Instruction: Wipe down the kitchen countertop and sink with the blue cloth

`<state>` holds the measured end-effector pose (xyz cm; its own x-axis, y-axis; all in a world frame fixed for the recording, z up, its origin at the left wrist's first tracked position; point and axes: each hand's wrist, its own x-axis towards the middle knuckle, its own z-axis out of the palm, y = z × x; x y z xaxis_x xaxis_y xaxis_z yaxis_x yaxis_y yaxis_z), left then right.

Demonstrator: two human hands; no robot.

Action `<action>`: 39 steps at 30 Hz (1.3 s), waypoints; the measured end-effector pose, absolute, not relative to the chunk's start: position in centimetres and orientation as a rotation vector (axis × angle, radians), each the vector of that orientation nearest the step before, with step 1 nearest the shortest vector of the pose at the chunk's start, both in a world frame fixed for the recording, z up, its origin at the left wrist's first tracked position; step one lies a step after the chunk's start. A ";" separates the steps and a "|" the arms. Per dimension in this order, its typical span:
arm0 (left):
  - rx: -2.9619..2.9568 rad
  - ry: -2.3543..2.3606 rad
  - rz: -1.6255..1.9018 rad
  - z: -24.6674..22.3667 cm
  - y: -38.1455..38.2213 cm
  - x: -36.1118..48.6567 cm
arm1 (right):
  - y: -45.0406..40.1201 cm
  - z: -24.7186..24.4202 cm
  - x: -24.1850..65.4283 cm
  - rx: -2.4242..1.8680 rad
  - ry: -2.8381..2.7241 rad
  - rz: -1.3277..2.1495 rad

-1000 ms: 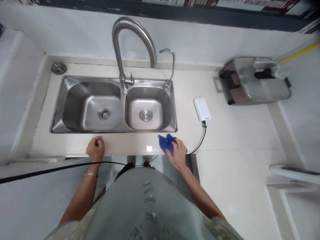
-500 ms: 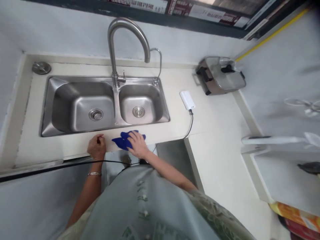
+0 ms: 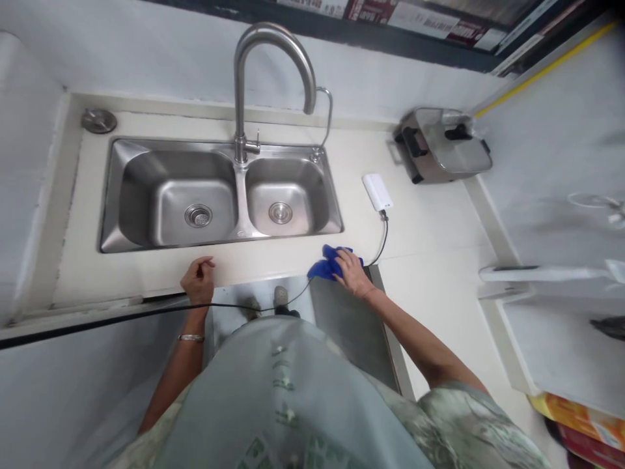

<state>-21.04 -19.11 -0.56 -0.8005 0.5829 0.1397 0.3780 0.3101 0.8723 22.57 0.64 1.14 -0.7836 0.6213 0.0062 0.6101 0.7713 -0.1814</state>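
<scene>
Under my right hand (image 3: 352,272) a crumpled blue cloth (image 3: 322,268) lies on the front strip of the pale countertop (image 3: 273,255), right of the sink. My fingers press down over the cloth, and its edges stick out to the left and above. My left hand (image 3: 198,281) is curled closed by the counter's front edge, below the large basin; nothing shows in its fingers. The double-bowl steel sink (image 3: 241,208) lies just beyond both hands.
A tall curved faucet (image 3: 239,98) rises behind the sink. To the right, a white power bank (image 3: 377,191) has a black cable (image 3: 385,238) running over the counter edge and across my front. An electric pan with a glass lid (image 3: 442,146) sits in the back corner. A round metal lid (image 3: 98,120) is at back left.
My right hand has slid the blue cloth rightward along the counter's front edge, from below the small basin toward the corner. My left hand stays curled in nearly the same place.
</scene>
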 end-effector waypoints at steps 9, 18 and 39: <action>0.388 2.252 1.661 -0.1 -27.9 -17.3 | -2.5 -0.4 5.9 -0.622 -2.944 0.332; 0.243 2.212 1.550 -0.4 -34.9 -13.0 | -8.3 0.7 -15.0 -0.083 -2.986 0.564; 0.345 2.224 1.431 -0.2 -35.6 -13.2 | -13.2 1.9 -22.7 0.233 -2.987 0.681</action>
